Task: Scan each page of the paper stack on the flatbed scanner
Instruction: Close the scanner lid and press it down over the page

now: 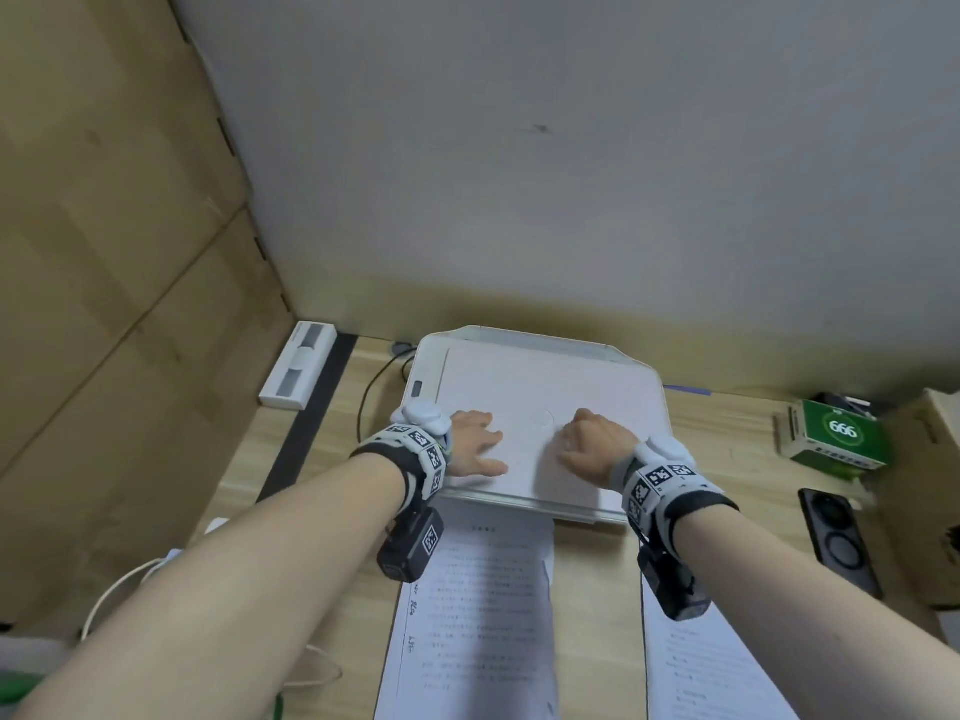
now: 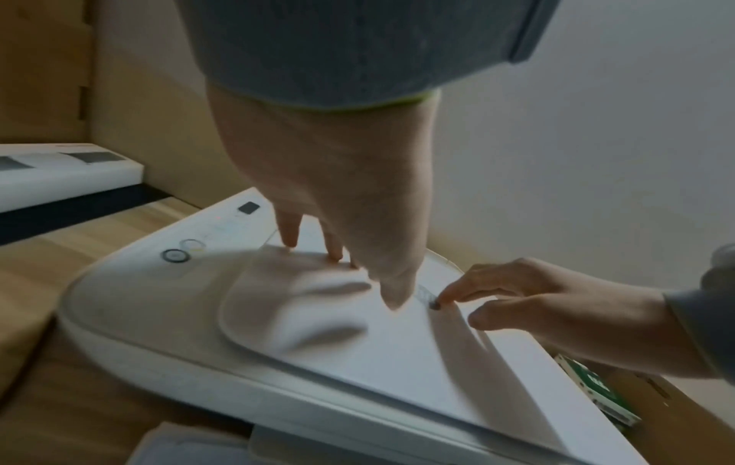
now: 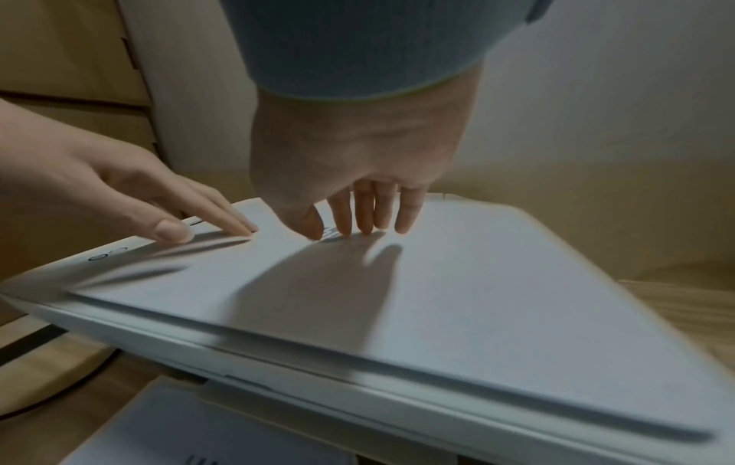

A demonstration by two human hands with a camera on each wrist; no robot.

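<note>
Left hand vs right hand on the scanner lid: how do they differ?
The left hand lies flatter, fingers straight, near the lid's control-panel side. The right hand is arched, only its fingertips touching, nearer the lid's middle. Both press down on the closed lid and hold nothing.

head: high up, looks down and forward at the scanner (image 1: 535,407) on the counter (image 1: 322,459) | left wrist: very close, looks along the left hand (image 2: 338,188) | right wrist: very close, along the right hand (image 3: 358,151) | all share the scanner lid
</note>
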